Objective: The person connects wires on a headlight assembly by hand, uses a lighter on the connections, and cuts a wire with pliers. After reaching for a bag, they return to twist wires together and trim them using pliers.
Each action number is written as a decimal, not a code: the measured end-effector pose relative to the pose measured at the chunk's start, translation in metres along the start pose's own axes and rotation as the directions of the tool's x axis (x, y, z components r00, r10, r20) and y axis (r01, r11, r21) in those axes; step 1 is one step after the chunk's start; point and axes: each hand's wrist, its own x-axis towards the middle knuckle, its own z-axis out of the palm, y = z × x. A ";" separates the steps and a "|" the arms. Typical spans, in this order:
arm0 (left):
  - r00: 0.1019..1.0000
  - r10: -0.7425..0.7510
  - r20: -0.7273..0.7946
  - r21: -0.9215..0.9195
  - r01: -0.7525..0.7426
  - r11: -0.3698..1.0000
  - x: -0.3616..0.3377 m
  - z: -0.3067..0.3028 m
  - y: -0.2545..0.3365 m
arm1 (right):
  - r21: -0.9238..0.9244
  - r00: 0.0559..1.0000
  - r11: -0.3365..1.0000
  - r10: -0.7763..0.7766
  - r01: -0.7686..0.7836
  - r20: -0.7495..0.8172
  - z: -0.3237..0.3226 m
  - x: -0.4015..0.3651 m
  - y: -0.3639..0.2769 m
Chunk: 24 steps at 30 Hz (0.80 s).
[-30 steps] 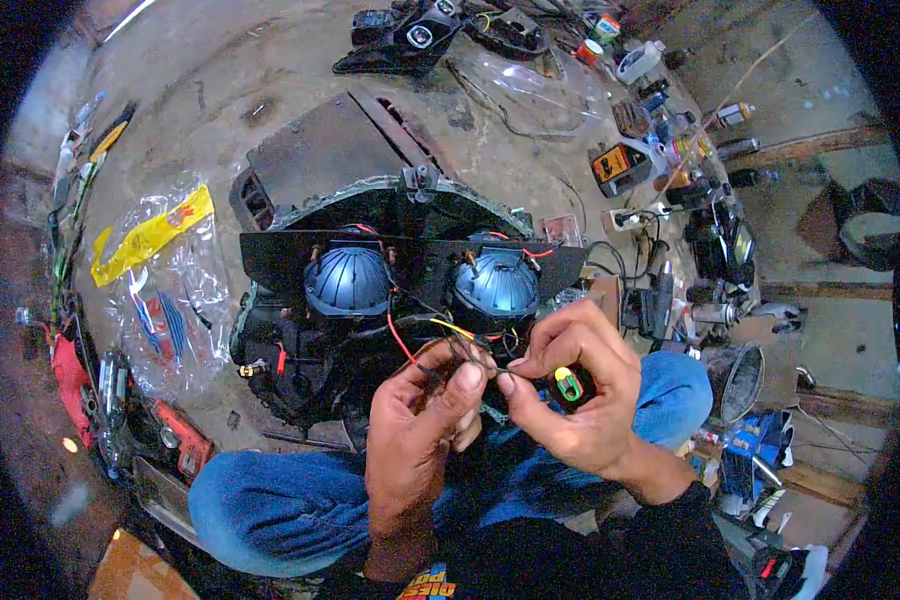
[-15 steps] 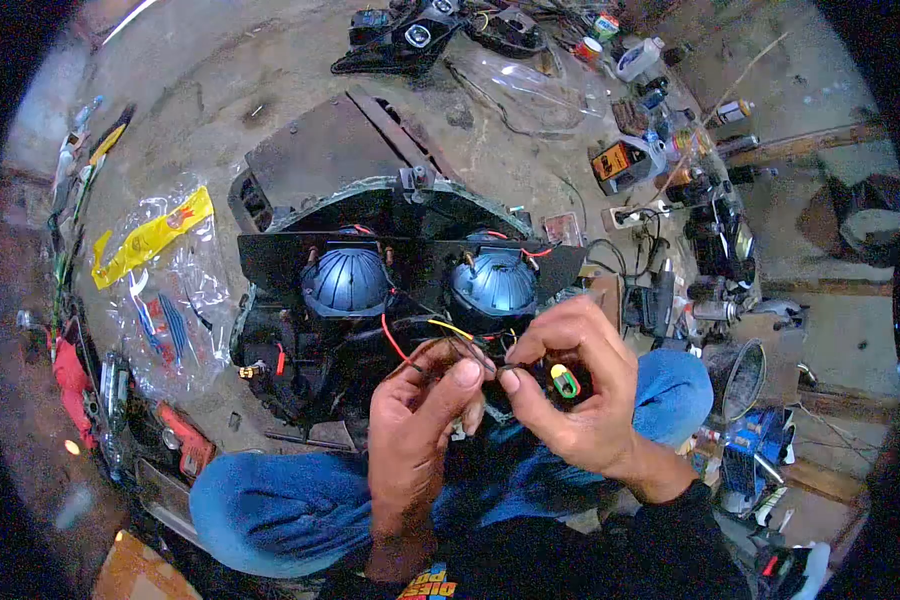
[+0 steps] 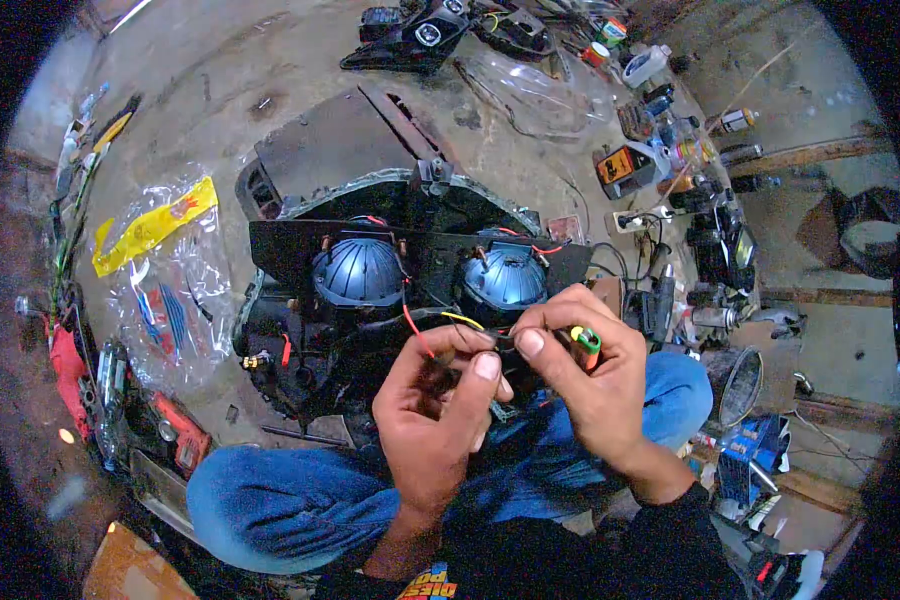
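A black headlight assembly (image 3: 300,345) with two blue domed lamp housings (image 3: 358,272) sits on the concrete floor in front of my knees. Red, yellow and black wires (image 3: 415,330) run from it toward me. My left hand (image 3: 435,410) pinches the wire ends between thumb and forefinger. My right hand (image 3: 585,385) meets it fingertip to fingertip on the same wires and also holds a small green and orange tool (image 3: 586,341) against the fingers.
A clear plastic bag with a yellow label (image 3: 155,270) lies at the left. Spray cans, bottles and an orange meter (image 3: 625,170) crowd the right. Black headlight parts (image 3: 420,35) lie at the far end. A flat dark panel (image 3: 330,150) sits behind the assembly.
Both hands have risen slightly toward the lamp housings, still joined on the wires. The green tool has swung up and now pokes out above my right fingers.
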 end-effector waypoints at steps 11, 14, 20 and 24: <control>0.994 0.095 -0.045 -0.124 -0.100 0.987 0.004 0.000 -0.022 | -0.008 0.999 1.000 -0.004 0.005 0.049 -0.003 0.003 0.000; 0.992 0.103 -0.076 -0.135 -0.113 0.984 0.002 0.005 -0.024 | -0.001 0.998 1.000 -0.012 0.012 0.059 -0.004 0.003 -0.001; 0.925 0.369 -0.090 0.175 -0.350 0.920 0.012 0.007 -0.030 | 0.032 0.997 0.999 0.006 -0.008 0.074 -0.004 0.003 -0.002; 0.939 0.336 -0.070 0.130 -0.326 0.937 0.014 0.004 -0.026 | 0.059 0.998 0.998 -0.020 0.017 0.057 -0.005 0.003 0.001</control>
